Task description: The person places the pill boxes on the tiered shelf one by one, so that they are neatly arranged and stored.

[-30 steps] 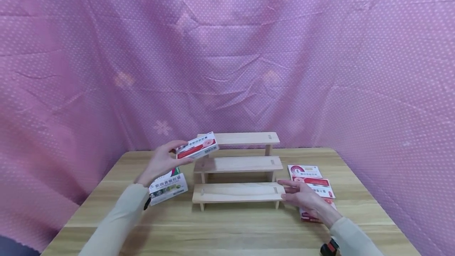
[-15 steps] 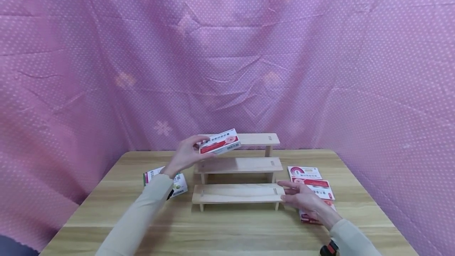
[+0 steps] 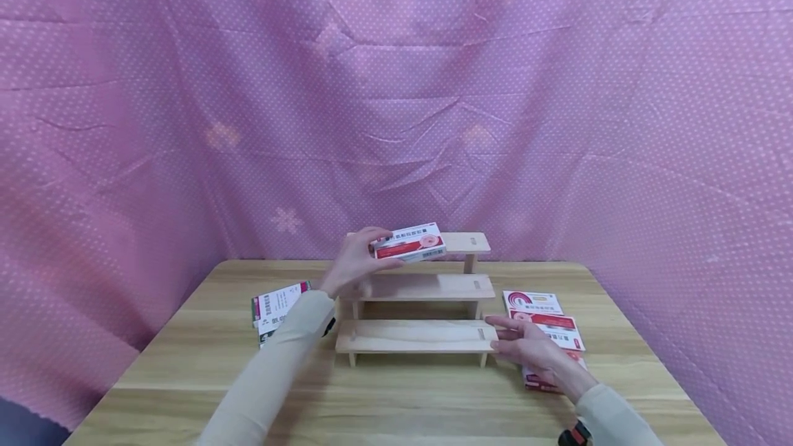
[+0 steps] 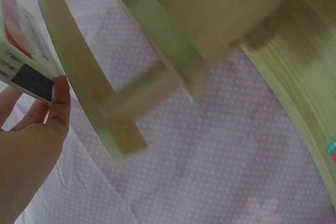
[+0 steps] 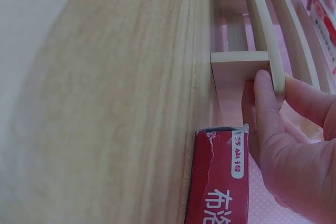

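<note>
In the head view, the left hand [image 3: 357, 261] pinches a red-and-white box [image 3: 411, 243] by the top shelf [image 3: 467, 242] of the wooden rack [image 3: 415, 336]. Left wrist: fingers [image 4: 60, 100] clasp it; I'd guess light, crushable card, best held by its edges. Right wrist: the right hand [image 5: 300, 163] grips the rack's lowest shelf [image 5: 266, 30].

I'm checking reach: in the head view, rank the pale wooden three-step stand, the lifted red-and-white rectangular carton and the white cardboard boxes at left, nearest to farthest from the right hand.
1. Stand: pinched by right hand.
2. Carton: in the left hand.
3. Boxes: left of the stand.
</note>
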Demonstrator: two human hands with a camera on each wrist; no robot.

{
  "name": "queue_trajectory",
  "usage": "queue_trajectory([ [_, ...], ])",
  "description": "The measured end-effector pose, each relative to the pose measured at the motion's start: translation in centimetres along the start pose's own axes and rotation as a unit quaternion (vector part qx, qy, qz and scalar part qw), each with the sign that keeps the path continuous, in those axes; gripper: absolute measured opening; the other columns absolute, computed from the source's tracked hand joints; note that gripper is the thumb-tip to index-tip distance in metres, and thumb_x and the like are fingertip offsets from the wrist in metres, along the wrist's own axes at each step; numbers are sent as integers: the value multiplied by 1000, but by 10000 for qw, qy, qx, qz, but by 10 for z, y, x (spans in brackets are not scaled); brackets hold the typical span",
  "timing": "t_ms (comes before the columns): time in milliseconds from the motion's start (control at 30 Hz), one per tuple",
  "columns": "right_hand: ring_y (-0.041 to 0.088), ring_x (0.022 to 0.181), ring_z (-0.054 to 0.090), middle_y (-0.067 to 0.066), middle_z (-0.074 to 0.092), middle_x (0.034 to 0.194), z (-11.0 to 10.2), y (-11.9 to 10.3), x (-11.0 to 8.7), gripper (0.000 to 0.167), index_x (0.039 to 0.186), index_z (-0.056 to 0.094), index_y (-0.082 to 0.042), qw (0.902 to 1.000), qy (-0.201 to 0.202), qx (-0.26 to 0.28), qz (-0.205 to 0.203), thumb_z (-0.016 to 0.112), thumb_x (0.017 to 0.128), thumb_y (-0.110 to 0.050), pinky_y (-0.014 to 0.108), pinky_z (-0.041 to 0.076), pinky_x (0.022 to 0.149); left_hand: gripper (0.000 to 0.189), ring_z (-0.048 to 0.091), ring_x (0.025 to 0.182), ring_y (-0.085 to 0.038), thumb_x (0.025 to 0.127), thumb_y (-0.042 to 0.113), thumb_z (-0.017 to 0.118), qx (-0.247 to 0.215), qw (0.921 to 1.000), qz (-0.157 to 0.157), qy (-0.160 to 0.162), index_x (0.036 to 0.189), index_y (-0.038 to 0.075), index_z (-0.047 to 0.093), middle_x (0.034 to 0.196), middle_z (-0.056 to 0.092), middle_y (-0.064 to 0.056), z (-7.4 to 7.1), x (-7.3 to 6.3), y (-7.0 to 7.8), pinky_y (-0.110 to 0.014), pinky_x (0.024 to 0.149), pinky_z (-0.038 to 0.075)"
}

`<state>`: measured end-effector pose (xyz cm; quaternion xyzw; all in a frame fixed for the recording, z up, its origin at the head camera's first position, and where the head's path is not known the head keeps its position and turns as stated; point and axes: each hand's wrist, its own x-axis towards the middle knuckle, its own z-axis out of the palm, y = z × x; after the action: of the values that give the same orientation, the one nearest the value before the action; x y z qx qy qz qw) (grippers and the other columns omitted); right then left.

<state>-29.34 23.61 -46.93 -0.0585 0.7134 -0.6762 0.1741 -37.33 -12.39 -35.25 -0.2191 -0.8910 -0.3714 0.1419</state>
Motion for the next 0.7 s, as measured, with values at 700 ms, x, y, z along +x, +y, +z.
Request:
queue_trajectory([
  [700,19,104,63,21,56,128,1,-2,-1,66,147,37,1,10000,-36,-45,41,67,88,-4,37,57,95,60,48,132,-27,80,35,81,-223,9994,30,-261,131,10,61,142,53,-9,42,42,25,-42,114,39],
])
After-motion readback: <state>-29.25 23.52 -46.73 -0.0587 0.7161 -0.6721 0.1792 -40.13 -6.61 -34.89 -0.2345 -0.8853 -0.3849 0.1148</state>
